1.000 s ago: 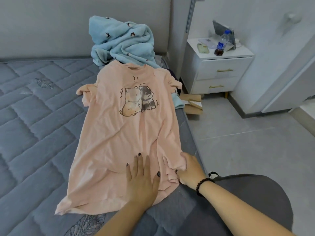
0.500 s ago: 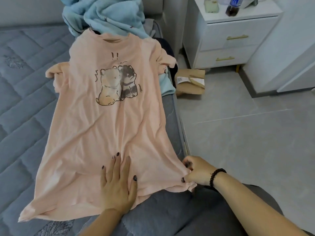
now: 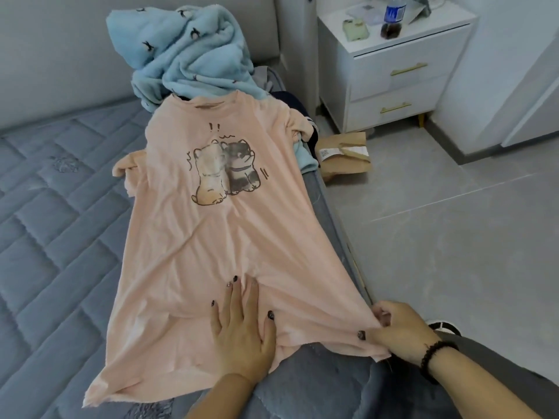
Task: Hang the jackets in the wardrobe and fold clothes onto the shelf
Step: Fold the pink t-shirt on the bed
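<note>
I see the pink T-shirt [image 3: 217,237] spread front-up along the right side of the quilted grey mattress [image 3: 54,237], its collar toward the headboard and its hem toward me, with the cartoon print of two animals [image 3: 225,173] facing upward. My left hand [image 3: 242,331] lies flat on the lower part of the shirt, fingers straight and close together, pressing the cloth onto the bed. My right hand [image 3: 399,331] grips the shirt's lower right corner at the edge of the mattress, thumb and curled fingers pinching the fabric so it is drawn taut toward that side; a dark bead bracelet [image 3: 435,355] sits on that wrist. Creases fan out from the pinched corner across the hem. Above the collar a light blue fleece garment [image 3: 187,52] lies heaped against the headboard, and some darker clothing shows beside the shirt's right sleeve, though I cannot tell what it is. Off the bed, a brown paper parcel [image 3: 344,155] rests on the grey tiled floor [image 3: 453,252] just in front of a white nightstand [image 3: 402,71], which carries a bottle [image 3: 393,18] and a phone [image 3: 355,29] on top.
</note>
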Motion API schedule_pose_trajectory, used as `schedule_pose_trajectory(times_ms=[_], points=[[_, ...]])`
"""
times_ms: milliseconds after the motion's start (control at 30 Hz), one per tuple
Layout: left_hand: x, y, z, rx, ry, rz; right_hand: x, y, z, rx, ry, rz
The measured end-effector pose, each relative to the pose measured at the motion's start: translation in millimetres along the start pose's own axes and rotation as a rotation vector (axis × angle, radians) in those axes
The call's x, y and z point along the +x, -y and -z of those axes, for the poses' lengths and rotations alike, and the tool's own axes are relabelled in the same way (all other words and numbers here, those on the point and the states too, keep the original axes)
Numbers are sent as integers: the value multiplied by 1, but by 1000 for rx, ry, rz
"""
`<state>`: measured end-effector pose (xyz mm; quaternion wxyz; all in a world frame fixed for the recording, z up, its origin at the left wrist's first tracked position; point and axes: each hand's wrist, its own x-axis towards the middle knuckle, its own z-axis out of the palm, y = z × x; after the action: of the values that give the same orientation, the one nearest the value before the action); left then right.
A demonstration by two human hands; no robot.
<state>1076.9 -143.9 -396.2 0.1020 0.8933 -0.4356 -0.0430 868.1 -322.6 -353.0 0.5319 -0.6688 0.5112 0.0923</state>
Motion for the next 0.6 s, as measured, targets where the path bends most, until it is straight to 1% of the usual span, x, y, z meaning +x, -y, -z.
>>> schedule_pose_trajectory(times_ms=[67, 100, 133, 167, 200, 267, 300, 367, 467, 533, 600], points=[[-4, 3, 4, -49, -12, -69, -12, -1, -9, 82, -215, 64], [-8, 5, 7, -74, -8, -137, -18, 0, -12, 71, -298, 131], [-14, 8, 11, -88, 5, -222, -25, 2, -14, 29, -339, 212], [-22, 10, 15, -93, 23, -307, -32, 2, -18, -48, -325, 279], [-31, 11, 19, -93, 50, -381, -38, 2, -22, -142, -277, 321], [-46, 13, 29, -78, 75, -479, -47, -4, -32, -310, -196, 373], [-49, 15, 32, -64, 68, -519, -48, -8, -37, -358, -200, 389], [-48, 21, 32, -45, -13, -582, -49, -7, -40, -342, -300, 403], [-38, 31, 34, -93, -117, -570, -44, -3, -33, -246, -478, 464], [-39, 35, 40, -169, -144, -548, -46, -6, -27, -238, -525, 470], [-45, 35, 45, -241, -115, -579, -48, -10, -22, -241, -527, 448]])
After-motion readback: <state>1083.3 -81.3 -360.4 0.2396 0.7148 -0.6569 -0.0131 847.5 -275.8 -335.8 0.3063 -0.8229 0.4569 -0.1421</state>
